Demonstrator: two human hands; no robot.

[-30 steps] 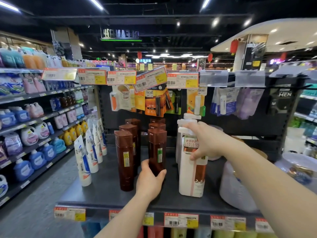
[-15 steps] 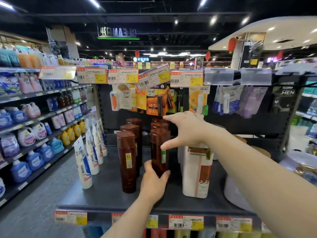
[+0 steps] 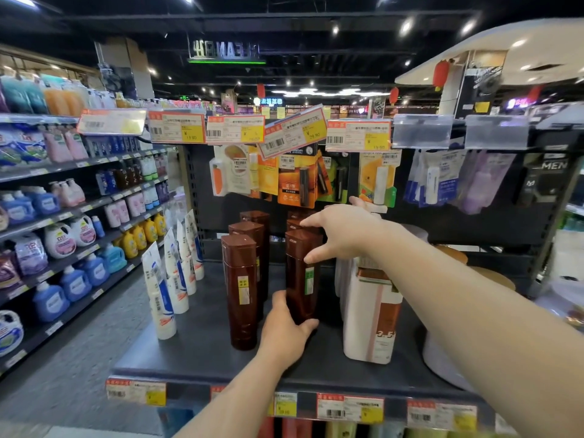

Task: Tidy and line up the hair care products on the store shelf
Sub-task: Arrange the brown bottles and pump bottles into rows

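Two rows of tall brown bottles stand on the dark shelf. My left hand grips the base of the front brown bottle of the right row. The left row's front brown bottle stands beside it, untouched. My right hand hovers with spread fingers over the top of the right row, its thumb near the held bottle's upper side. A large white and brown pump bottle stands at the right, partly hidden by my right forearm.
White tubes line the shelf's left side. Carded products hang from pegs above, under price tags. A pale round container sits at the far right. Laundry bottles fill the aisle shelving on the left.
My right hand left the white pump bottle and moved left and up, over the tops of the right row of brown bottles. My left hand kept its hold on the front bottle.
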